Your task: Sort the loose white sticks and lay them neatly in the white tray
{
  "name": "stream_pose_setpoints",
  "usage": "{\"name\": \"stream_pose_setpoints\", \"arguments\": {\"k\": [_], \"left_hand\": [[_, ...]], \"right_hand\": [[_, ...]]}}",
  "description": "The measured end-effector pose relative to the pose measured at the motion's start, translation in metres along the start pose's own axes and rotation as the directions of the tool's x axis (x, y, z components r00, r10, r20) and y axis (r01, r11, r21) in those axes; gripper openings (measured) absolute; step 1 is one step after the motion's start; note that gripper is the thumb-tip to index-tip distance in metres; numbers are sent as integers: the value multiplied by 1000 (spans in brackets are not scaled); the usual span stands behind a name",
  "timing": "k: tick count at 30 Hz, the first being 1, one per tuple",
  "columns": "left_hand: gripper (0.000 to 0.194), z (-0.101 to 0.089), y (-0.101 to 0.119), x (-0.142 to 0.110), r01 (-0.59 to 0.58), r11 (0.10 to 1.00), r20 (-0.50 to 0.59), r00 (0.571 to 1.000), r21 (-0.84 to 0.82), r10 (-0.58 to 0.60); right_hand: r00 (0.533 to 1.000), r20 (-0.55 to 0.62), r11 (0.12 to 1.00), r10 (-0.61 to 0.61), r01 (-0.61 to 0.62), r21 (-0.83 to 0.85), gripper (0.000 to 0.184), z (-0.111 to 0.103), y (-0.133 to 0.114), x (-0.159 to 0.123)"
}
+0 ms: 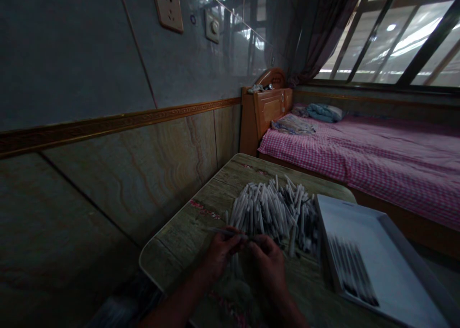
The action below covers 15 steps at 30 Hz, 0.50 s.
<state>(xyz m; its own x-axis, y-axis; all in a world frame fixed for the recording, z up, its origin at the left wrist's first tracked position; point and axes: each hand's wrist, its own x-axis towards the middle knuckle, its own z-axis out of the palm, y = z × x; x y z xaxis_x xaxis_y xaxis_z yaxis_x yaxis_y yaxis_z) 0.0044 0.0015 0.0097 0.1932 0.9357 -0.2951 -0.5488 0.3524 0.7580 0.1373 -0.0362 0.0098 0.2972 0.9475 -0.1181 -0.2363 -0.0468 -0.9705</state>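
Observation:
My left hand (222, 252) and my right hand (270, 263) meet low over the small table (179, 237), fingers pinched together on a thin pen-like stick (224, 232) that pokes out to the left. Just beyond the hands lies a big heap of white pen tubes (273, 210). To the right sits a white tray (388, 251) holding a row of several dark-tipped pens (350, 268). The picture is dim and blurred, so I cannot see how the stick is gripped.
A tiled wall with a wooden trim runs along the left, with a socket (167, 6) and a dial switch (212, 27) high up. A bed with a pink checked sheet (377, 155) stands behind the table under a barred window (395, 35).

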Motion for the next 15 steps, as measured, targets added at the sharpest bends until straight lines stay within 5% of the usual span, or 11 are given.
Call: {"name": "stream_pose_setpoints", "arguments": {"k": [7,15], "left_hand": [[36,2,1,-1,-2,999,13,1000,46,1],[40,4,1,-3,-9,992,-3,1000,124,9]], "right_hand": [[999,-28,996,-31,28,-88,20,-2,0,-1],[955,100,839,-279,293,-458,16,-10,-6,-3]]}}
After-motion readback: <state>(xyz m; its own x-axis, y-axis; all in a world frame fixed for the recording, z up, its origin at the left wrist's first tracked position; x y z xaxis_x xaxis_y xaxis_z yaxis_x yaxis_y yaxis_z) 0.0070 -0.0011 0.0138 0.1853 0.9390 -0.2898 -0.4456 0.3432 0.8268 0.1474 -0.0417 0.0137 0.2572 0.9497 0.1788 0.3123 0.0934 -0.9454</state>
